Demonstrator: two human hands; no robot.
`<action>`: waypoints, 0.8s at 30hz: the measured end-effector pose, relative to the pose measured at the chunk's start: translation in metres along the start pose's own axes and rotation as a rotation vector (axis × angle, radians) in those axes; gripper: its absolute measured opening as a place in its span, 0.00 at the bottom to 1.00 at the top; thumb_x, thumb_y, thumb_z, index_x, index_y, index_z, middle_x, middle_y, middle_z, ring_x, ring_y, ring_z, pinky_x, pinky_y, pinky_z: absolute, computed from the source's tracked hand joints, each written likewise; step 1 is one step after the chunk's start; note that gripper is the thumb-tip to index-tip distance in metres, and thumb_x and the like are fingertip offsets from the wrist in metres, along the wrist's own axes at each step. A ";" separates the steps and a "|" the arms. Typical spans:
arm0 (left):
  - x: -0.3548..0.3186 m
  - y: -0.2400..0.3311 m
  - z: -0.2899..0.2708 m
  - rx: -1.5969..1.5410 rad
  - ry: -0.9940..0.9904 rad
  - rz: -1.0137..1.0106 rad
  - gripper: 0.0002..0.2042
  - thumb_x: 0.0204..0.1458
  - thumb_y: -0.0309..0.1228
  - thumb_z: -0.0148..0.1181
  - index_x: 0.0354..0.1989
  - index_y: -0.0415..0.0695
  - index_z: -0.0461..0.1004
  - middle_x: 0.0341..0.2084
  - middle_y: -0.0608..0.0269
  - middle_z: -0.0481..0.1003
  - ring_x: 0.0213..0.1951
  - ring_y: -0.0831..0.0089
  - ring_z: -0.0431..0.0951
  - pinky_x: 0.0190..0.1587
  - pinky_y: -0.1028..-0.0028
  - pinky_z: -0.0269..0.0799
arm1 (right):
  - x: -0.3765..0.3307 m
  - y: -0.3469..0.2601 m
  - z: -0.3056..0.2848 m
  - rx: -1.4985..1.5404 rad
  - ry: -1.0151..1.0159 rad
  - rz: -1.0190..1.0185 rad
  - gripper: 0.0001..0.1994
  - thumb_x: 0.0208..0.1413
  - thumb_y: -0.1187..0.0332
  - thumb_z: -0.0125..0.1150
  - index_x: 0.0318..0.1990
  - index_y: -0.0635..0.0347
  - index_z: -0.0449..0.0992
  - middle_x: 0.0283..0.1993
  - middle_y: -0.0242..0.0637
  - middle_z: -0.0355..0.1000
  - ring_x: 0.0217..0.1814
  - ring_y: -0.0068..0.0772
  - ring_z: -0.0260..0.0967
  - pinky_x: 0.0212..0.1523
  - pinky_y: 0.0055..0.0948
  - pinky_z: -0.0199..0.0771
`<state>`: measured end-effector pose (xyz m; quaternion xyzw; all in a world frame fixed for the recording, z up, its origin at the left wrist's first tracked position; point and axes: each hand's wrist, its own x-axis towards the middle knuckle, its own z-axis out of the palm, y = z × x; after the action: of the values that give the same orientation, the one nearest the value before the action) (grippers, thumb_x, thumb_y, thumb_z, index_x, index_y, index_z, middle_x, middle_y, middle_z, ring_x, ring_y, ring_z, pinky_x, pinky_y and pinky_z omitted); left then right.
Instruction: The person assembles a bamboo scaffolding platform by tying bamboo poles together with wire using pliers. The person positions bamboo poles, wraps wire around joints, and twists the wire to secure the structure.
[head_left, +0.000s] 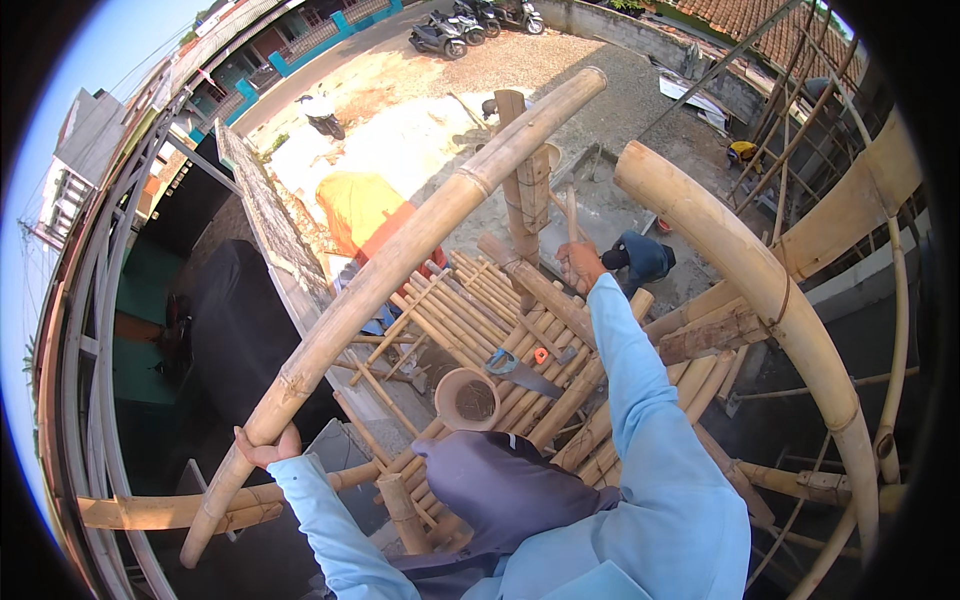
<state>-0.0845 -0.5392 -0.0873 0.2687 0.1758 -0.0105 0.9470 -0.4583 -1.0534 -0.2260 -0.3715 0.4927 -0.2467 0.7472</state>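
A long bamboo pole [375,285] slants from the lower left up to the top middle. My left hand [268,447] is closed around it near its lower end. My right hand [580,265], arm stretched forward, grips a wooden handle [571,212] that points away from me; whether a tool head is on it, I cannot tell. Just left of that hand stands an upright wooden post [521,215], and the pole crosses by its top. Below lie a handsaw [522,373] with a blue-green grip, an orange tape measure [541,355] and a round bucket [467,399].
Bamboo poles form a gapped platform [490,300] below me. A thick bamboo pole [740,245] arches along the right. On the ground beyond, a person in dark blue [645,258] bends down. An orange tarp [362,212] lies by pale sand; motorbikes [440,38] are parked farther off.
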 end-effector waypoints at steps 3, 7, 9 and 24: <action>-0.018 -0.007 0.008 0.046 0.061 -0.081 0.25 0.45 0.41 0.71 0.52 0.47 0.74 0.50 0.55 0.77 0.54 0.55 0.77 0.63 0.53 0.70 | 0.025 0.007 -0.022 0.030 -0.002 0.228 0.04 0.51 0.74 0.58 0.35 0.60 0.71 0.20 0.27 0.61 0.15 0.21 0.56 0.14 0.26 0.53; -0.014 0.015 0.005 0.011 0.023 0.029 0.27 0.45 0.42 0.72 0.53 0.42 0.75 0.52 0.51 0.78 0.56 0.50 0.77 0.64 0.49 0.68 | -0.024 -0.099 0.025 0.358 -0.365 0.265 0.08 0.52 0.76 0.59 0.38 0.58 0.68 0.19 0.28 0.62 0.14 0.21 0.57 0.13 0.25 0.56; -0.017 0.019 0.004 0.018 0.034 -0.020 0.26 0.45 0.42 0.72 0.52 0.43 0.75 0.52 0.51 0.78 0.56 0.51 0.77 0.64 0.49 0.68 | -0.039 -0.092 0.014 0.281 -0.366 0.101 0.10 0.52 0.77 0.60 0.39 0.57 0.67 0.19 0.28 0.62 0.13 0.21 0.57 0.12 0.25 0.56; -0.001 0.007 -0.006 -0.004 0.010 -0.064 0.28 0.45 0.41 0.73 0.54 0.42 0.74 0.53 0.51 0.77 0.56 0.52 0.77 0.64 0.49 0.68 | -0.036 -0.061 0.009 -0.191 0.025 -0.278 0.03 0.48 0.76 0.59 0.30 0.64 0.72 0.18 0.31 0.61 0.13 0.23 0.52 0.13 0.28 0.48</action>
<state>-0.0862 -0.5301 -0.0879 0.2612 0.1892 -0.0392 0.9458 -0.4643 -1.0608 -0.1551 -0.5022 0.4671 -0.3044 0.6610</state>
